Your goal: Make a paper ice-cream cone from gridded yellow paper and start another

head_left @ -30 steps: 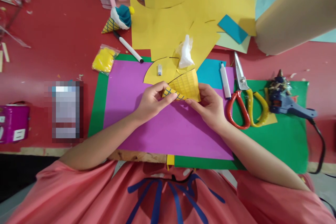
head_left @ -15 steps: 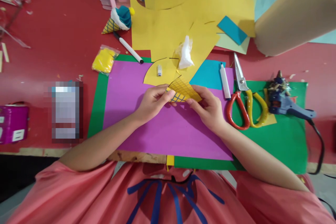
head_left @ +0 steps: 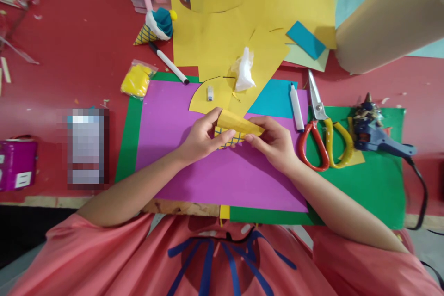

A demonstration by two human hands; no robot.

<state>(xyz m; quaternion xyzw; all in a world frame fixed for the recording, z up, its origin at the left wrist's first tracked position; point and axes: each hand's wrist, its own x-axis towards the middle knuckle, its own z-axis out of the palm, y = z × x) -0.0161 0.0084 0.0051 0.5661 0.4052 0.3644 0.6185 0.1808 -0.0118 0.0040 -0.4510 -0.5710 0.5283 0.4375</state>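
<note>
Between my hands is a piece of yellow paper with a dark crosshatch pattern, curled over so that its plain inner side shows above the patterned front. My left hand grips its left end, thumb across the grid. At the right end, my right hand pinches the paper between thumb and fingers. Below the hands lies a purple sheet. Just beyond them are a yellow paper cutout, a small white cap-like piece and a white lump in clear plastic.
Scissors lie open to the right, beside a white marker and a corded glue gun. A large cardboard roll stands back right. Left are a yellow clay packet, another marker, a clay ice-cream cone and a blurred phone-like object.
The yellow paper has turned in my hands: its gridded upper flap now shows a plain yellow inside. My left fingers have risen along its left edge.
</note>
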